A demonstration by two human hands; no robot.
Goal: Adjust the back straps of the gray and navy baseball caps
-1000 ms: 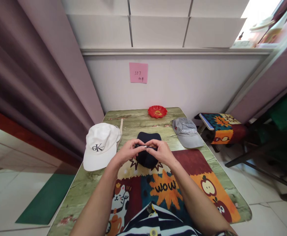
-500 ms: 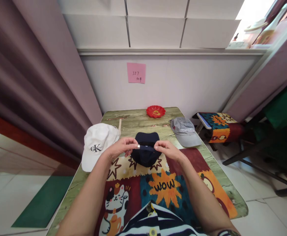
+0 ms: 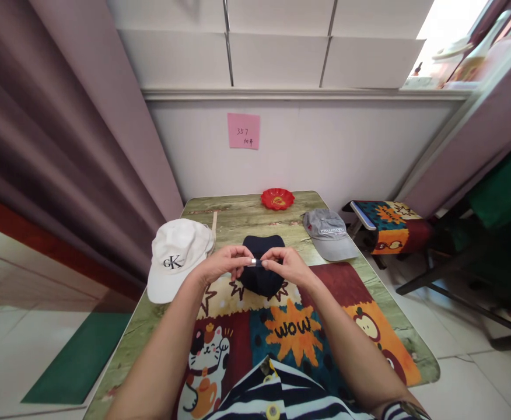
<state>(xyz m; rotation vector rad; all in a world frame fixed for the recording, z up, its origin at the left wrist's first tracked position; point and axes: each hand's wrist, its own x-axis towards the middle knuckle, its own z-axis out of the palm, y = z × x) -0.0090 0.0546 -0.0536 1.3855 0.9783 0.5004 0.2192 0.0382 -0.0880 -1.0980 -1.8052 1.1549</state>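
A dark navy cap lies at the middle of the table, on the far edge of a patterned mat. My left hand pinches the cap's strap at its small silver buckle. Close by on the right, my right hand pinches the same dark strap, its fingertips just beside the buckle. The white cap with black letters sits left of my left hand. To the right, a grey cap rests on the table.
A red scalloped dish stands at the back of the wooden-patterned table. Behind it is a wall with a pink note. At the right are a small bench with a patterned cover and a dark chair frame.
My right hand has moved left along the strap, so my two hands are now closer together. My left hand and the buckle have shifted slightly right.
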